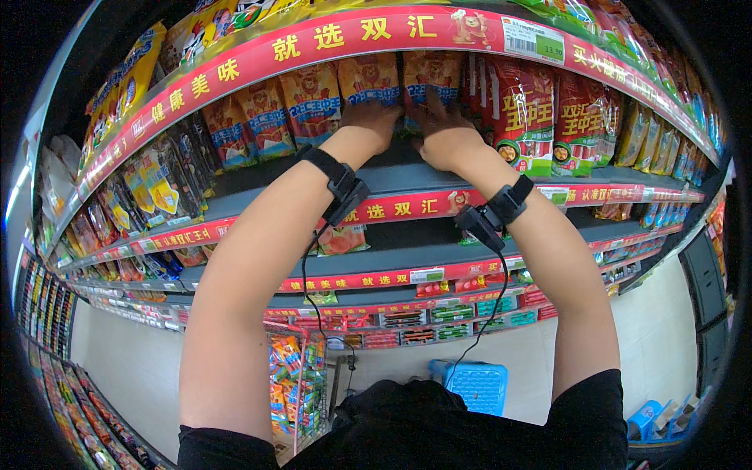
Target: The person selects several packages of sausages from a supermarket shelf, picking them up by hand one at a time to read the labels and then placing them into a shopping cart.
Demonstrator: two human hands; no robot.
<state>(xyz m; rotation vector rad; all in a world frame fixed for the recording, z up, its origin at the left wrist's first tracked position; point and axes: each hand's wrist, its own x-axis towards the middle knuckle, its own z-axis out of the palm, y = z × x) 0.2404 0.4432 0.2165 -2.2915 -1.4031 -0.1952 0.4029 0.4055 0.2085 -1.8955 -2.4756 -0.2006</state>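
Observation:
Both of my hands reach into a dark grey shop shelf (388, 176) stocked with snack packs. My left hand (371, 124) is at the lower front of an orange-and-blue bag (369, 73) printed with a cartoon lion. Beside it, my right hand (447, 134) has its blurred fingers against the lower part of a similar bag (432, 67). A narrow dark gap separates these two bags. Whether either hand grips its bag cannot be made out. More orange-and-blue bags (310, 100) stand upright in a row to the left. Red sausage packs (524, 111) stand to the right.
A red printed shelf strip (376, 35) crosses just above my hands. Lower shelves carry more packs. Below, a wire cart (299, 382) holds several orange-and-blue bags, and a blue plastic stool (479, 382) stands on the floor. Cables (498, 299) hang from black wrist-strap devices (482, 226).

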